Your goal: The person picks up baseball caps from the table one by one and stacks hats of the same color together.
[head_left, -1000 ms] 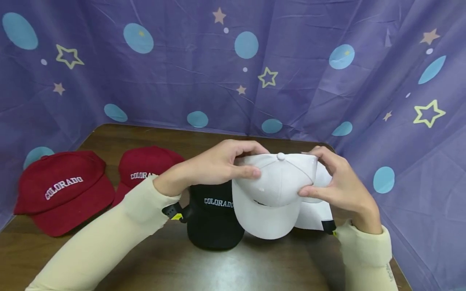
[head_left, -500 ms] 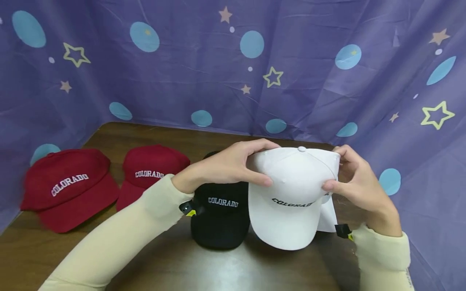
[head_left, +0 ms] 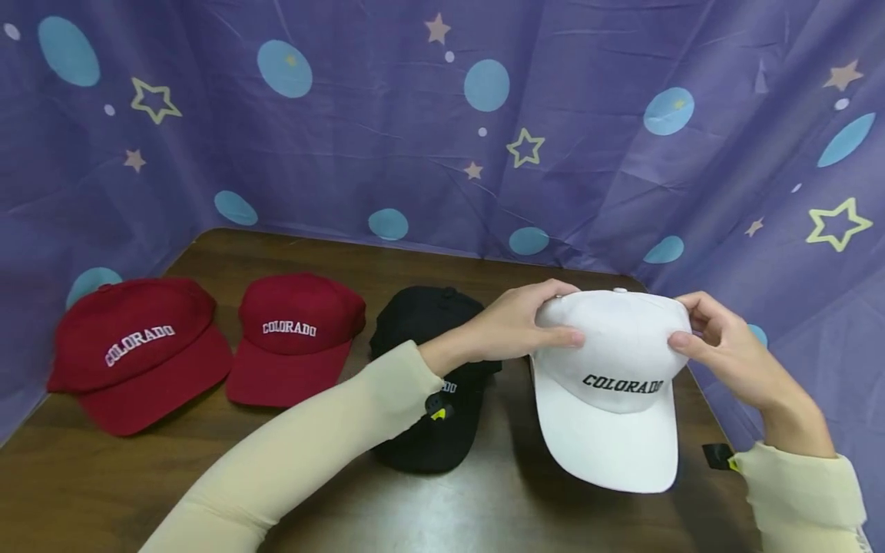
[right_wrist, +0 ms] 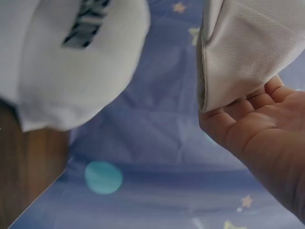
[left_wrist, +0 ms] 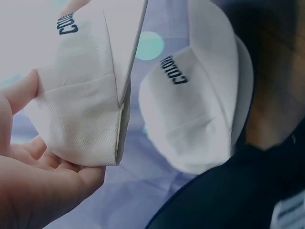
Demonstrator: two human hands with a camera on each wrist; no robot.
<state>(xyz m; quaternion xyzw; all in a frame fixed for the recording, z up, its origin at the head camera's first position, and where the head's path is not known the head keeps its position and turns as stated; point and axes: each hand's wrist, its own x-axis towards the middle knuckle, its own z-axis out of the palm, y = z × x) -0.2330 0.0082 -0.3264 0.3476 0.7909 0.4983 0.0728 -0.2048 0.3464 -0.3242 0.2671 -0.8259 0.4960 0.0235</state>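
A white baseball cap with black COLORADO lettering is held up over the table's right side, brim toward me. My left hand grips the left side of its crown, thumb on the front and fingers behind. My right hand grips the right side in the same way. Both wrist views show a second white cap apart from the held one; the held cap hides it in the head view. Under my left forearm lies a black cap, its lettering partly covered.
Two red caps, one at far left and another beside it, rest on the brown wooden table. A purple curtain with stars and blue spots hangs behind and along both sides.
Both hands have carried the white cap to the right. Its front has turned up, so the lettering shows in full. The second white cap has become hidden behind it in the head view.
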